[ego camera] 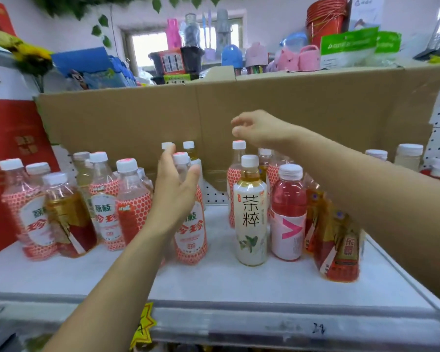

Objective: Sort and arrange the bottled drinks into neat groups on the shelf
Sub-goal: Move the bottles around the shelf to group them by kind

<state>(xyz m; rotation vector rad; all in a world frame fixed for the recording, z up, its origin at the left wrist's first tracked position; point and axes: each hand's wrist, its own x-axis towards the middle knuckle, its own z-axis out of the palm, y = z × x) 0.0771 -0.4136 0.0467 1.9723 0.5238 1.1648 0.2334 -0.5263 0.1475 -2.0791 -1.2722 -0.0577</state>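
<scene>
Several bottled drinks stand on a white shelf [214, 280]. At the left is a cluster of red-netted lychee bottles [104, 199] mixed with an amber tea bottle [66, 219]. My left hand [174, 191] is spread with straight fingers right in front of a red-netted bottle [191, 240], holding nothing. To the right stand a white tea bottle [250, 214], a pink drink bottle [288, 214] and amber tea bottles [338, 247]. My right hand [254, 128] hovers, fingers loosely curled, just above the white cap of a back-row red-netted bottle [238, 146], apart from it.
A brown cardboard sheet [214, 118] forms the back wall behind the bottles. A red box [8, 153] borders the left side. White-capped bottles [408, 156] stand at the far right. Household goods crowd the upper shelf [264, 57]. Bare shelf surface lies in front of the bottles.
</scene>
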